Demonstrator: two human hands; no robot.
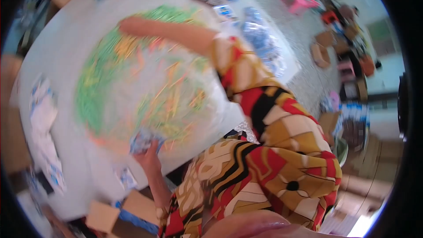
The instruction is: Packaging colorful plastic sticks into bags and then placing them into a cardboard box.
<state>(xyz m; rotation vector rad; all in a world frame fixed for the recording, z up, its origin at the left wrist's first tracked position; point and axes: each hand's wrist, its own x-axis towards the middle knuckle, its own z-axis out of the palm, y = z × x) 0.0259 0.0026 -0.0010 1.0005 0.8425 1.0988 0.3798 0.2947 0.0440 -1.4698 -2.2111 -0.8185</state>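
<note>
1 bluish pkt [144, 141] in L fingers [153, 147], R fingers [125, 25] at many grn/orange strands [90, 99], grip unclear

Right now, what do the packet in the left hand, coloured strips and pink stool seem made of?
Packet: perhaps plastic film, crinkled and bluish; blur hides its sheen.
Coloured strips: paper or plastic, can't tell; thin, tangled, finish blurred.
Pink stool: likely moulded plastic, smooth, from its uniform colour.

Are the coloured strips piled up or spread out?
Spread out: the coloured strips lie in a wide, uneven patch across the white table.
</note>
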